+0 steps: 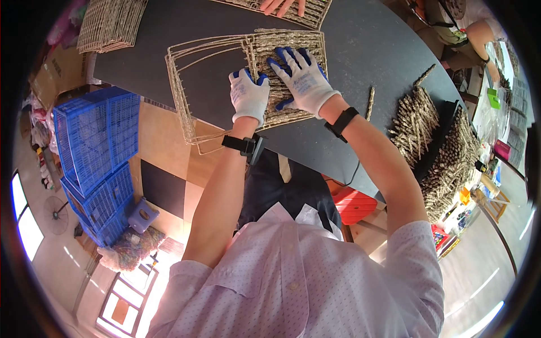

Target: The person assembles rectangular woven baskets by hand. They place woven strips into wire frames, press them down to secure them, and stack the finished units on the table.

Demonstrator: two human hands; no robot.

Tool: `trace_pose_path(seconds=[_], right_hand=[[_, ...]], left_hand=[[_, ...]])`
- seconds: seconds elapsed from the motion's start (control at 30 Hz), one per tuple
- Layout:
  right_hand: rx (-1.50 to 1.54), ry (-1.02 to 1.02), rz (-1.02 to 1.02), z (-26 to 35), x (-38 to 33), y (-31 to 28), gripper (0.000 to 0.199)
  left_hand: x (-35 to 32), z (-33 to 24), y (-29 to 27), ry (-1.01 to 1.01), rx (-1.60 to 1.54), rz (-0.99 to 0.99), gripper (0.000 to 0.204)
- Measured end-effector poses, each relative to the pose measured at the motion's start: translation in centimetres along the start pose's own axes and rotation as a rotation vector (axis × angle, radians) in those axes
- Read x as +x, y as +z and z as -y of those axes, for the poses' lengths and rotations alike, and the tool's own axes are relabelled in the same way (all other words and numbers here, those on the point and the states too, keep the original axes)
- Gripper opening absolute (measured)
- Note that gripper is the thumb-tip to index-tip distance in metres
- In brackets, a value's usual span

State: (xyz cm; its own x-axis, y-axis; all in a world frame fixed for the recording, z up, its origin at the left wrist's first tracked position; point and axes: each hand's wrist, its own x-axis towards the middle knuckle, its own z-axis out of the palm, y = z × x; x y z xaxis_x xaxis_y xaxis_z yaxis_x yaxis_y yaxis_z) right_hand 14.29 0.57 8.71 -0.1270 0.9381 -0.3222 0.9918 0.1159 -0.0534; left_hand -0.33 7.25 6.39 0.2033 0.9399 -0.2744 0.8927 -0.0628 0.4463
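Both my hands wear white work gloves with blue fingertips. On the dark table lies a rectangular beige wire frame [179, 101], its right part filled with rows of brown twisted strips [287, 40]. My right hand [304, 81] rests on these rows, fingers spread and palm down. At the left edge of the filled part, my left hand [248, 97] has its fingers curled around an upright twisted strip [251, 52]. The lower end of that strip is hidden by the glove. The frame's left part is unfilled, with the tabletop showing through.
Another person's hand [283, 5] lies on a similar panel [307, 16] at the far edge. Stacked panels [111, 25] stand far left. Bundles of twisted strips [417, 121] lie right, with one loose strip [370, 103] nearer. Blue crates [98, 141] stand left; a red stool [354, 206] is below the table.
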Motion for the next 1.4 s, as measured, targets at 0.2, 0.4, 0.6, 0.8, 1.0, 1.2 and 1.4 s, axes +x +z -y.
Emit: trace_pose_path(seconds=[0.2, 0.4, 0.6, 0.8, 1.0, 1.2, 1.4], right_hand=[[-0.045, 0.002, 0.087, 0.4, 0.0, -0.5, 0.097], [-0.081, -0.023, 0.106, 0.7, 0.0, -0.5, 0.093], [-0.097, -0.029, 0.084, 0.8, 0.0, -0.9, 0.088], [-0.097, -0.039, 0.068, 1.3, -0.1, 0.0, 0.085], [-0.085, 0.004, 0.148, 1.1, 1.1, -1.0, 0.1], [-0.069, -0.007, 0.056, 0.1, 1.9, -0.8, 0.089], [-0.045, 0.061, 0.097, 0.1, 1.4, 0.2, 0.094]], left_hand=[[-0.1, -0.2, -0.2, -0.003, -0.066, 0.013, 0.055], [-1.0, 0.7, 0.9, 0.092, -0.06, -0.168, 0.046], [-0.8, 0.3, 0.7, 0.17, -0.061, -0.183, 0.044], [-0.5, 0.8, 0.9, 0.19, -0.022, -0.225, 0.044], [-1.1, -0.7, -0.5, 0.367, -0.044, -0.283, 0.042], [-1.2, -2.6, -2.1, 0.486, -0.094, -0.271, 0.041], [-4.1, -9.0, -3.4, 0.448, 0.035, -0.123, 0.037]])
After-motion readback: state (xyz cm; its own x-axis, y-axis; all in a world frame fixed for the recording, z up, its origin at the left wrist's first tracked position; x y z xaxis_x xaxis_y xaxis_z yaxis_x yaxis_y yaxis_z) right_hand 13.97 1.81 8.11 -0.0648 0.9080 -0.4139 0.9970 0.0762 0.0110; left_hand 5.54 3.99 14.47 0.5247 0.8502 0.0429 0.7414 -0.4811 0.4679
